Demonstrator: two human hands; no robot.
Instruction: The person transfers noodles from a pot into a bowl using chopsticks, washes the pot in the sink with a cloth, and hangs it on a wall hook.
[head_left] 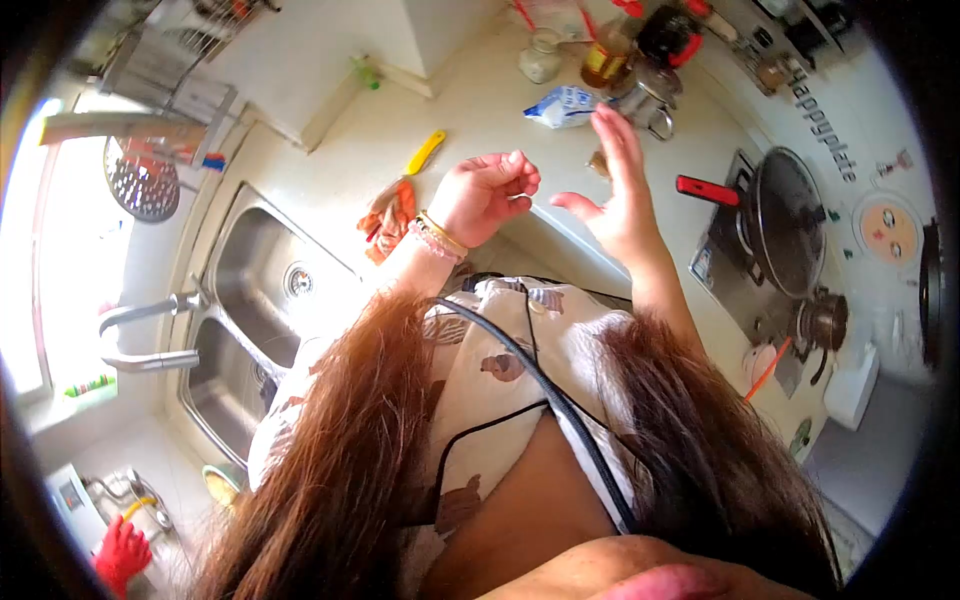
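Observation:
My left hand (487, 197), with bracelets at the wrist, is raised above the counter with its fingers curled and pressed together; anything inside them is too hidden to make out. Just beyond it lies a yellow-handled knife (425, 152), its blade end beside a crumpled orange cloth or glove (392, 218). My right hand (618, 195) is held up with thumb and fingers apart and nothing in it. A blue and white packet (562, 107) lies on the counter past its fingertips, near a metal pot (648, 95).
A double steel sink (262, 265) with a faucet (150, 335) is at the left. At the right, a lidded pan (785, 222) with a red handle sits on the stove, beside a small pot (826, 318). Jars and bottles (606, 62) stand at the back.

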